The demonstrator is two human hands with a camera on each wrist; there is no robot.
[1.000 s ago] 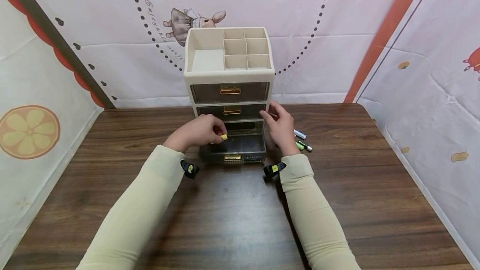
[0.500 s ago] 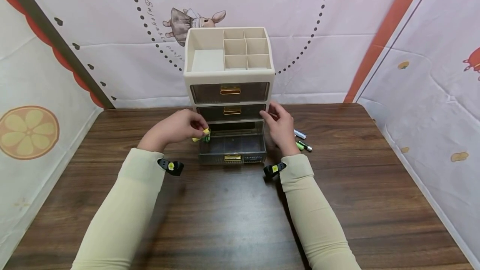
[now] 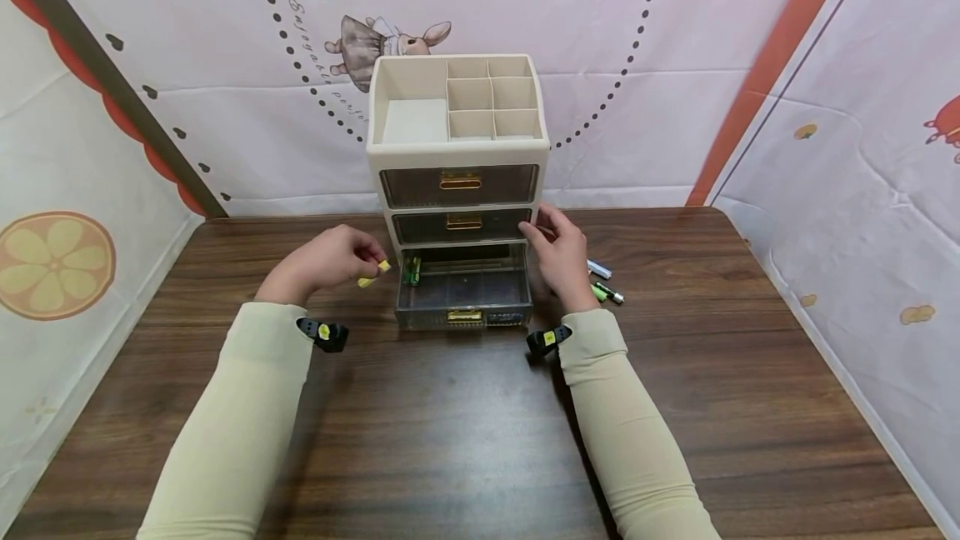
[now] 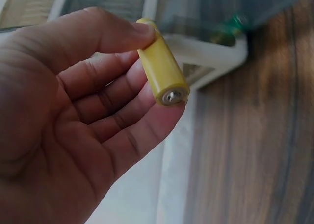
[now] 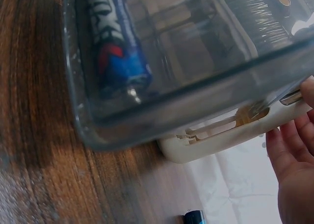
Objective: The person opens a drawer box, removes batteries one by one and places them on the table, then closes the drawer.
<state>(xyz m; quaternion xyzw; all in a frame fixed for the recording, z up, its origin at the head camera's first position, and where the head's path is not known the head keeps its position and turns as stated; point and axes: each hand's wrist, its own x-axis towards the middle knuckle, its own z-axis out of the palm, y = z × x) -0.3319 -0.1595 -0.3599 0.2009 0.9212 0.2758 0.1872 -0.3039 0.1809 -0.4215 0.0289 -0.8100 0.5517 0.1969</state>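
Note:
My left hand (image 3: 327,262) pinches a yellow battery (image 4: 164,67) between thumb and fingers, just left of the open bottom drawer (image 3: 472,286). The drawer belongs to a cream desk organizer (image 3: 459,152) with two closed drawers above it. Green batteries (image 3: 412,271) lie at the drawer's left inside. In the right wrist view, a blue battery (image 5: 120,42) with red and white print shows through the clear drawer wall. My right hand (image 3: 561,257) holds the organizer's right side, thumb at the front edge and fingers along the side wall.
On the wooden table (image 3: 465,440), several loose batteries (image 3: 606,291) lie to the right of my right hand. Divided compartments (image 3: 493,95) form the organizer's top. A printed cloth (image 3: 600,15) hangs behind it.
My left hand has moved left from over the open drawer to beside it, with the yellow battery still pinched. The green batteries have come into view. My right hand has stayed put.

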